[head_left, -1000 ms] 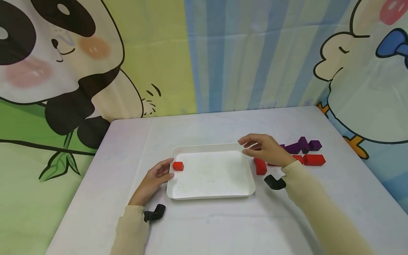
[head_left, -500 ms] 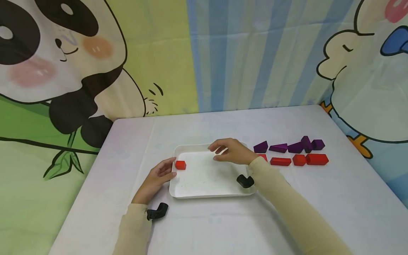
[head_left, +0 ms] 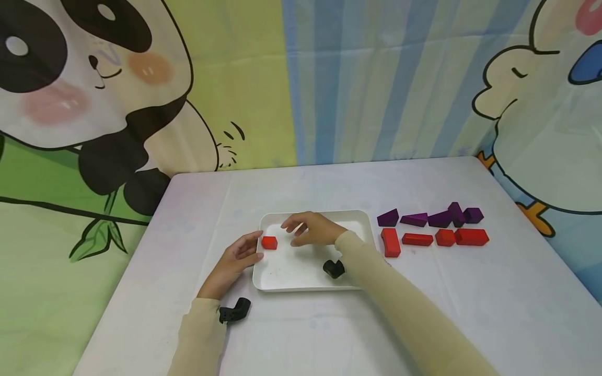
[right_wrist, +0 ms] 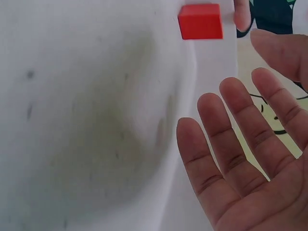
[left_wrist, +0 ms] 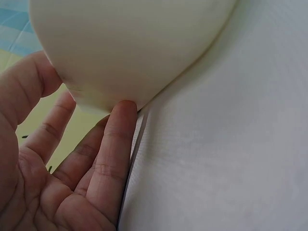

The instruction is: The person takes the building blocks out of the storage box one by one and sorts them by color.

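In the head view a white tray (head_left: pixel 301 282) lies on the table with one small red block (head_left: pixel 269 243) near its left edge. My left hand (head_left: pixel 235 259) rests against the tray's left side, thumb and fingers spread along it. The left wrist view has fingertips (left_wrist: pixel 126 108) touching the tray's outer wall (left_wrist: pixel 130 53). Over the tray, my right hand (head_left: pixel 312 228) hovers to the right of the red block, holding nothing. Its fingers are apart and loosely extended in the right wrist view, below the red block (right_wrist: pixel 200 21).
Right of the tray, several red blocks (head_left: pixel 417 239) form a row, the nearest one (head_left: pixel 391 242) turned lengthwise. Several purple blocks (head_left: pixel 414 219) lie behind them, some touching. A printed curtain (head_left: pixel 357 78) hangs behind the table (head_left: pixel 291 334).
My right hand has travelled left from the tray's right rim towards the red block, uncovering the red and purple rows. My left hand stays at the tray's left side.
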### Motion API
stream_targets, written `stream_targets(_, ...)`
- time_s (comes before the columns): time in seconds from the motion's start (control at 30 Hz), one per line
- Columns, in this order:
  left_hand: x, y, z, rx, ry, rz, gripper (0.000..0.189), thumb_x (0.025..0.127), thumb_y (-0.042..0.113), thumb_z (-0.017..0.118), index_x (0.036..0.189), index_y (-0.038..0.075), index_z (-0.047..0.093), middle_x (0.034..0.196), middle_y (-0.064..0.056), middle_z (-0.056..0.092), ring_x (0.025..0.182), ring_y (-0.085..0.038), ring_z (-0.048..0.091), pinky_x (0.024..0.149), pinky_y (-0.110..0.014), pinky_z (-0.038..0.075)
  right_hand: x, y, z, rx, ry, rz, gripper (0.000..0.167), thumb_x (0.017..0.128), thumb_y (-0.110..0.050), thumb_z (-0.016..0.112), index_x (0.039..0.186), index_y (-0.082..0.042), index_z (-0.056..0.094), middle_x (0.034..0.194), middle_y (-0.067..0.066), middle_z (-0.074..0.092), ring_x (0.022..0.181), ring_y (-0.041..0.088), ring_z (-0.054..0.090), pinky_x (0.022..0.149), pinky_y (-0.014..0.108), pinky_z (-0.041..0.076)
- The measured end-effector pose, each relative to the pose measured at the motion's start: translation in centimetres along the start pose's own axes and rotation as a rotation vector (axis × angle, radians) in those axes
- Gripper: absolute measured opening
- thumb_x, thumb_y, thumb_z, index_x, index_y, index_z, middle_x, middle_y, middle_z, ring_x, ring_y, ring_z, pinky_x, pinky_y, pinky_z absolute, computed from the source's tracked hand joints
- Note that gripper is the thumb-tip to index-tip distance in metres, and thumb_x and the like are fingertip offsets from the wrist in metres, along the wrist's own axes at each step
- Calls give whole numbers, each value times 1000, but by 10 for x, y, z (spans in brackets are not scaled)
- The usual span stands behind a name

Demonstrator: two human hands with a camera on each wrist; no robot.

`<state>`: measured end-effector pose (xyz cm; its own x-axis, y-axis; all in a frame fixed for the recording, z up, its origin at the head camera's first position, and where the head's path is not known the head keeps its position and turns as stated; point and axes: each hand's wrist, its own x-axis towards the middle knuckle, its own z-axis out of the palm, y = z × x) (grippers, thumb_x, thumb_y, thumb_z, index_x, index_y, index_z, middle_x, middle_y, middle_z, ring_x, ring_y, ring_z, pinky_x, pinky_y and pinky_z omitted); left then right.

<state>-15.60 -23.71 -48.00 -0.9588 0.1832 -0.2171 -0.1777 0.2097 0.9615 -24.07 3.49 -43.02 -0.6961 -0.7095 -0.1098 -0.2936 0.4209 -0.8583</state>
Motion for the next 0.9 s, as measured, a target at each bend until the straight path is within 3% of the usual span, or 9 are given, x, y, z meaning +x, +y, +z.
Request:
stream_targets(0.33, 2, -1, 1, 0, -12, 12, 64, 103, 12, 72, 162, 8, 47, 163, -21, 49, 149, -39, 48, 124, -55, 36, 22, -3, 24, 50, 21, 12, 46, 92, 6, 81, 136, 2, 68, 132, 17, 71, 109, 26, 73, 98, 29, 59)
stream_targets(0.6, 2, -2, -1, 5, -3, 22, 63, 103, 11, 73, 161, 6, 48, 166, -20, 45, 153, -40, 43, 128, -56, 31, 36, -7, 38, -10, 39, 42, 43, 92, 8, 79, 132, -3, 71, 134, 13, 71, 103, 19, 69, 93, 25, 57)
stream_targets(0.9, 1, -3, -1, 12, -1, 16, 63, 103, 13, 73, 161, 7, 48, 161, -22, 50, 149, -39, 49, 124, -55, 37, 40, -7, 44, -84, 72, 56, 32, 91, 8, 78, 120, -6, 77, 119, 5, 75, 100, 18, 67, 89, 23, 56)
